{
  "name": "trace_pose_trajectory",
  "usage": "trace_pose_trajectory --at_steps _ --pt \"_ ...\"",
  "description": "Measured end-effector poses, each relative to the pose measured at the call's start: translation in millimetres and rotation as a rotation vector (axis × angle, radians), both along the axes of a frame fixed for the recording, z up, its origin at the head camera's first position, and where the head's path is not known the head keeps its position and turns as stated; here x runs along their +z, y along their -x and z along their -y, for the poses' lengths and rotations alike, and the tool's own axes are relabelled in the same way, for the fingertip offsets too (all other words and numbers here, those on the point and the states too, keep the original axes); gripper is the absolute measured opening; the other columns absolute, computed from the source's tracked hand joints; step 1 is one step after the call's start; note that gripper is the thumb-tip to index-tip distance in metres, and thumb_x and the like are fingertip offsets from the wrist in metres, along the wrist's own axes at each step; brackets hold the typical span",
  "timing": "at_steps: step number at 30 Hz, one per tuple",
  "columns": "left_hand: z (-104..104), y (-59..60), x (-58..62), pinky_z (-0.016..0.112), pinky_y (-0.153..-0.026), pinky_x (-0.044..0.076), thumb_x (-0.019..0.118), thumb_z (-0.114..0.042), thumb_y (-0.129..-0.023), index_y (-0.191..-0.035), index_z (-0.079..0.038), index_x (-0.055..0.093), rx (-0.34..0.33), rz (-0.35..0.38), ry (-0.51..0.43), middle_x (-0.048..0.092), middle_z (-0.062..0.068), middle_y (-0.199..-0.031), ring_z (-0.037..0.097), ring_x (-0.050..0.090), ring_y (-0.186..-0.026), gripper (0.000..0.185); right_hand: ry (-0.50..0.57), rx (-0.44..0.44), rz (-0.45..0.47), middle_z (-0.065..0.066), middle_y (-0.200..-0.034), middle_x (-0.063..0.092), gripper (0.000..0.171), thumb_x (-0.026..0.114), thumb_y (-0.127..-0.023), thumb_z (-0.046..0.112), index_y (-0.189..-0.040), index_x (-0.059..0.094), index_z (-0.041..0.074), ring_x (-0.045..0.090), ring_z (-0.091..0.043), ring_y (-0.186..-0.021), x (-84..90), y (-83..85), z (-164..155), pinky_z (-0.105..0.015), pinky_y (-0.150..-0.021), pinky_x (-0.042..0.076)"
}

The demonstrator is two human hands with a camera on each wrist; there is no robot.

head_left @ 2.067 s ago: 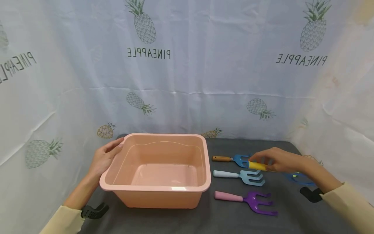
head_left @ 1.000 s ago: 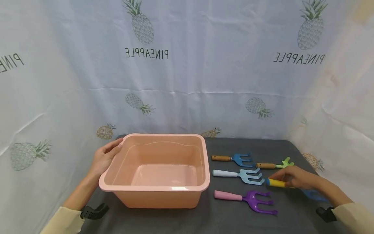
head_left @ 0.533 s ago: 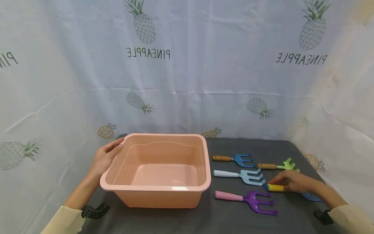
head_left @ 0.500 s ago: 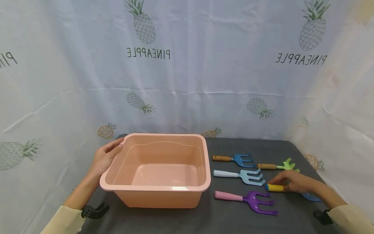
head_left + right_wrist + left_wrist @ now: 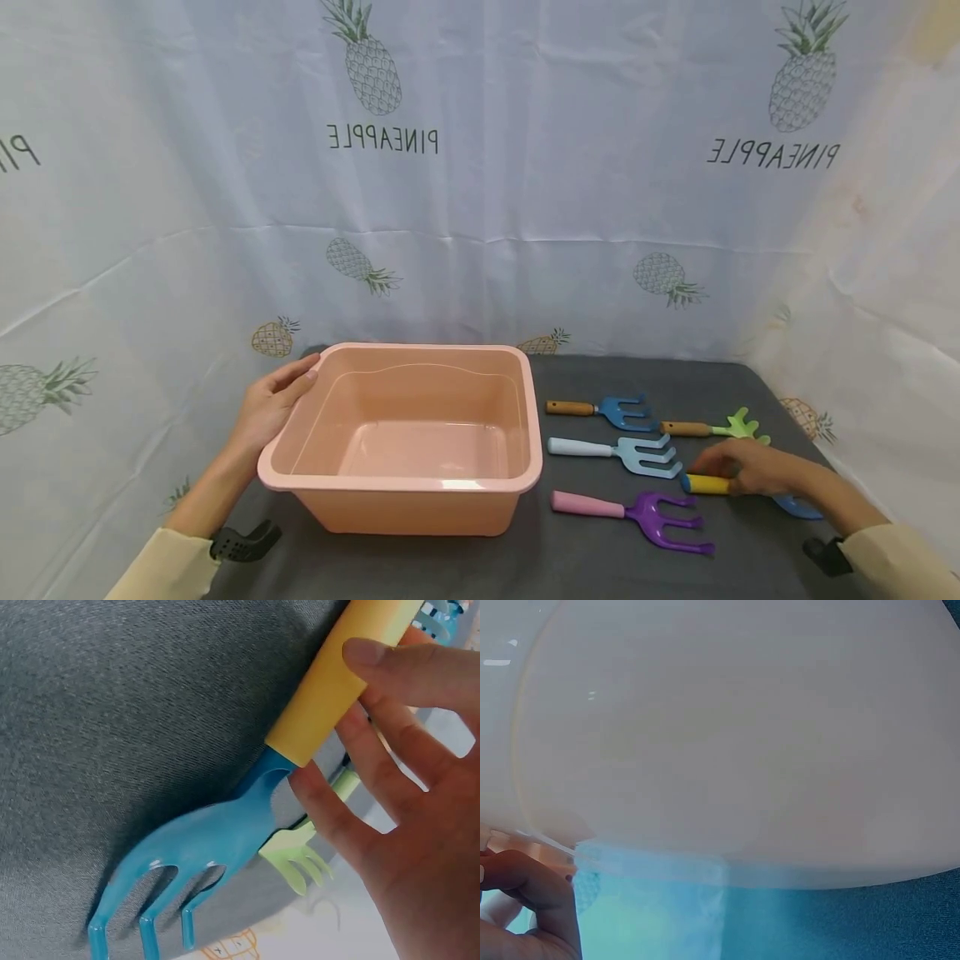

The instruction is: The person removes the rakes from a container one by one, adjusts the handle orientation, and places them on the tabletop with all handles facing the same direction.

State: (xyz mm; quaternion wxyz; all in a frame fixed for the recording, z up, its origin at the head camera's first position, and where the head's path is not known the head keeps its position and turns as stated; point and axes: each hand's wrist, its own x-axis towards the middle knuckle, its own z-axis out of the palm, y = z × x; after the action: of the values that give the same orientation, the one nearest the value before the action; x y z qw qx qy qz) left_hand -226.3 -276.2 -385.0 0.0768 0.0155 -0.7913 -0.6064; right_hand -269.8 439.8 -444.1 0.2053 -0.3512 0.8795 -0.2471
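The person's left hand (image 5: 266, 408) rested against the left rim of a peach plastic tub (image 5: 405, 483), left of centre in the head view, thumb along the top edge and fingers curled down the outside wall. In the left wrist view the tub's pale wall (image 5: 727, 735) filled nearly the whole frame, with a bent finger (image 5: 532, 885) tucked under the lip at lower left.

The right hand (image 5: 750, 468) lay at the lower right of the head view on a yellow-handled rake (image 5: 708, 484). The right wrist view showed the thumb on top of the yellow handle (image 5: 337, 682) and the other fingers (image 5: 390, 750) only loosely bent beside and under it, a light hold rather than a tight one. The rake's blue tines (image 5: 187, 870) pointed to the lower left of that frame and lay on the dark grey worktop (image 5: 112, 712).

Just above the hand in the head view lay a green rake (image 5: 720, 428) with a wooden handle; its tines showed beneath the blue head in the wrist view (image 5: 296, 859). Between the tub and the right hand three more rakes lay in a column: a blue rake (image 5: 600, 409) with a wooden handle at the top, a light blue rake (image 5: 622, 451) in the middle and a purple rake (image 5: 637, 514) with a pink handle lowest. A pale pineapple-print curtain (image 5: 480, 167) hung behind the worktop (image 5: 570, 567).
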Motion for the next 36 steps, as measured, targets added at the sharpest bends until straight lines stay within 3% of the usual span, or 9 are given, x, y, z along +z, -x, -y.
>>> trace_pose_trajectory --at_steps 6,14,19,22,24,28,32,34,36 --pt "0 -0.7 0.7 0.013 -0.081 0.058 0.06 -0.043 -0.105 -0.158 -0.006 0.043 0.002 -0.018 0.012 0.063 -0.034 -0.109 -0.011 0.065 -0.098 0.066 -0.003 -0.079 0.056 -0.008 -0.107 0.072 0.043 0.07 -0.082 -0.003 -0.124 0.069 0.0 0.066 -0.008 -0.09 14.2 -1.4 -1 -0.024 -0.071 0.056" --pt "1 0.3 -0.6 0.013 -0.082 0.058 0.058 -0.044 -0.105 -0.158 -0.01 0.043 0.007 -0.009 0.039 0.062 -0.03 -0.114 -0.012 0.064 -0.1 0.064 -0.02 -0.093 -0.128 0.0 -0.099 0.071 0.033 0.069 -0.094 0.006 -0.126 0.066 -0.002 0.061 0.003 -0.087 36.4 0.8 3 -0.025 -0.067 0.054" --pt "2 1.6 -3.6 0.013 -0.084 0.056 0.056 -0.045 -0.107 -0.158 -0.014 0.044 0.014 0.008 0.095 0.061 -0.004 -0.141 -0.015 0.061 -0.102 0.061 -0.052 -0.111 -0.27 0.008 -0.096 0.073 0.037 0.07 -0.096 0.008 -0.13 0.062 -0.003 0.065 0.002 -0.087 47.5 3.0 10 -0.024 -0.067 0.056" --pt "2 0.9 -3.5 0.012 -0.084 0.056 0.054 -0.045 -0.107 -0.158 -0.015 0.045 0.024 0.021 0.125 0.052 0.012 -0.153 -0.016 0.059 -0.102 0.06 -0.061 -0.127 -0.337 0.004 -0.097 0.075 0.037 0.071 -0.096 0.01 -0.13 0.061 -0.002 0.068 -0.001 -0.087 52.3 6.3 16 -0.024 -0.068 0.058" --pt "3 0.8 -2.2 0.012 -0.083 0.055 0.054 -0.045 -0.107 -0.158 -0.015 0.045 0.028 0.027 0.142 0.051 0.015 -0.153 -0.015 0.059 -0.101 0.06 -0.072 -0.142 -0.385 0.0 -0.1 0.076 0.038 0.072 -0.096 0.01 -0.131 0.061 -0.001 0.07 -0.004 -0.088 54.9 8.6 20 -0.025 -0.069 0.059" --pt "8 0.3 1.6 0.016 -0.081 0.058 0.056 -0.047 -0.106 -0.157 -0.013 0.046 0.01 0.035 0.149 0.064 -0.001 -0.133 -0.011 0.062 -0.097 0.063 -0.094 -0.182 -0.491 -0.002 -0.106 0.076 0.04 0.075 -0.093 0.011 -0.131 0.063 0.002 0.072 -0.013 -0.091 59.6 12.0 29 -0.032 -0.073 0.061" --pt "20 -0.4 2.7 0.024 -0.065 0.06 0.057 -0.047 -0.105 -0.155 -0.013 0.049 -0.041 0.028 0.11 0.066 -0.025 -0.106 0.0 0.067 -0.073 0.06 -0.115 -0.221 -0.592 -0.005 -0.113 0.074 0.043 0.078 -0.09 0.01 -0.13 0.064 0.003 0.071 -0.021 -0.094 65.2 14.3 38 -0.038 -0.076 0.061" --pt "29 1.5 1.8 0.028 -0.057 0.059 0.056 -0.045 -0.106 -0.154 -0.013 0.05 -0.053 -0.001 0.108 0.068 -0.028 -0.102 0.007 0.068 -0.063 0.057 -0.129 -0.236 -0.624 -0.008 -0.116 0.073 0.043 0.079 -0.089 0.009 -0.129 0.065 0.001 0.071 -0.023 -0.095 68.4 15.4 43 -0.04 -0.078 0.061" --pt "37 5.9 1.0 0.029 -0.056 0.059 0.054 -0.045 -0.107 -0.153 -0.013 0.052 -0.034 -0.048 0.171 0.071 -0.022 -0.109 0.01 0.07 -0.061 0.056 -0.135 -0.257 -0.649 -0.012 -0.117 0.072 0.043 0.078 -0.089 0.009 -0.129 0.065 0.0 0.07 -0.026 -0.096 71.6 16.0 47 -0.044 -0.08 0.061"
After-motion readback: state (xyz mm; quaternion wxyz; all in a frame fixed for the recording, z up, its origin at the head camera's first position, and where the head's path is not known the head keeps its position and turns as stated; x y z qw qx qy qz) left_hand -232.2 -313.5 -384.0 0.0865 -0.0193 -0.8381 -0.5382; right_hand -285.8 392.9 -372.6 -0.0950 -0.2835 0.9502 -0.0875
